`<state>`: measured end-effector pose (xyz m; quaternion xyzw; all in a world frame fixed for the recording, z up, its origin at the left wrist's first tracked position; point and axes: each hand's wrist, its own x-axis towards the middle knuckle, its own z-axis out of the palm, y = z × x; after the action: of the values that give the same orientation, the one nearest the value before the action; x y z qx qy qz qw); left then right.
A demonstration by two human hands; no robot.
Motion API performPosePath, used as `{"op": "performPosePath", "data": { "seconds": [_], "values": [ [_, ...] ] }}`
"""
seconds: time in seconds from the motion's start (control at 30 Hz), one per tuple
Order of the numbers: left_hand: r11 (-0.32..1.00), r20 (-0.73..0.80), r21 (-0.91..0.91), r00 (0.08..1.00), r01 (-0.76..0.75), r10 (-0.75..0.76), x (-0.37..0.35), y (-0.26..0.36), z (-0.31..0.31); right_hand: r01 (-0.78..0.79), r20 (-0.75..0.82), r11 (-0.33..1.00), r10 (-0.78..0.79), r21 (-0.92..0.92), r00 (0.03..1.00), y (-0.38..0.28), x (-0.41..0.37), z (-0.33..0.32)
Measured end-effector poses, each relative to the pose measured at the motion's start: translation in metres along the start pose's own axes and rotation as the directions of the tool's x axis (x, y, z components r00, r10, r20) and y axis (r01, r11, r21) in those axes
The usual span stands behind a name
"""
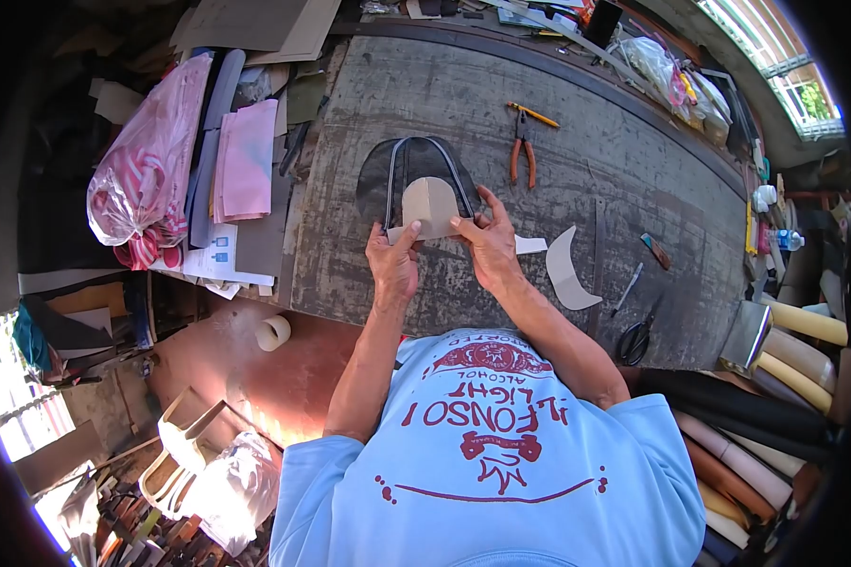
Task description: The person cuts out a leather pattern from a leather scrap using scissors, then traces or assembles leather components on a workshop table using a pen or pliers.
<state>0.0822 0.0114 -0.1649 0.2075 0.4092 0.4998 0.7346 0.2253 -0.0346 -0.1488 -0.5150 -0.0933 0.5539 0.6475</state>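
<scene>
My left hand [394,262] and my right hand [491,244] pinch the lower corners of a beige card pattern [429,203] with a rounded top, thumbs on its face. Behind the card is a black, dome-shaped piece [375,180] with pale-edged strips running up it; whether my fingers also grip this piece is hard to see. Right of my right hand lie a small white strip [530,245] and a curved off-white card piece [569,274]. Pliers with orange handles [522,151] and a yellow pencil [536,115] rest farther up the worktable [350,274].
A knife [655,251], a pen [627,289] and black scissors [633,342] lie toward the table's right side. Pink cloth [246,159] and a plastic-wrapped pink bundle [156,151] sit at left. Rolls of material [738,463] are stacked at lower right.
</scene>
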Motion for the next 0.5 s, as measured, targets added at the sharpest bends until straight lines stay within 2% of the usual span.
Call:
{"op": "performPosePath", "data": {
  "seconds": [0.3,0.5],
  "values": [
    [0.993,-0.043,0.114,0.999,-0.009,0.014,-0.001,-0.0049,-0.005,0.042,-0.023,0.996,-0.044,-0.076,0.999,0.0012,-0.0036,0.0017],
    [0.997,-0.035,0.078,0.999,0.004,-0.002,0.0013,-0.0068,-0.0085,0.061,-0.017,0.994,-0.063,-0.092,0.998,0.0015,-0.0042,0.0009]
  ]
}}
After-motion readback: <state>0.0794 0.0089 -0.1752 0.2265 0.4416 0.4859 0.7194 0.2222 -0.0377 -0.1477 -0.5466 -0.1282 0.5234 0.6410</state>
